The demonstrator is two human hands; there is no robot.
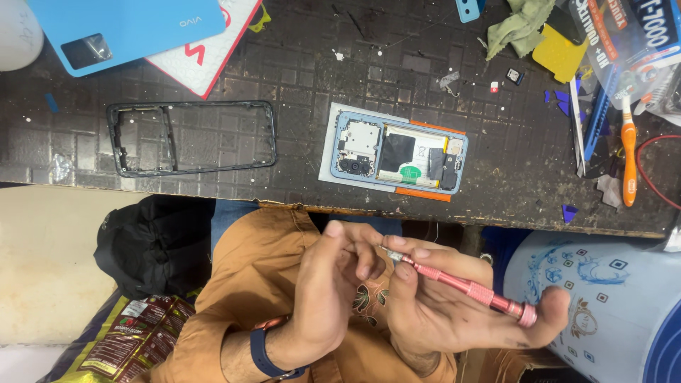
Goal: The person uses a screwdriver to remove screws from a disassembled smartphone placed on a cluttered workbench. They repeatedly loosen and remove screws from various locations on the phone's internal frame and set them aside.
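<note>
The pink screwdriver (pixel 464 284) looks like ridged, satin metal, the desk (pixel 298 78) matt, scuffed and gritty, the rag (pixel 521 25) soft cloth.

Both hands are held close together below the table edge. The right hand (pixel 454 312) holds a pink screwdriver (pixel 464 285) across its open palm, and the left hand's (pixel 333 284) fingertips pinch at its metal tip. Just above the hands, an opened phone (pixel 394 156) lies on the dark table (pixel 298 71). Up-left of the left hand lies a black phone frame (pixel 191 137).
</note>
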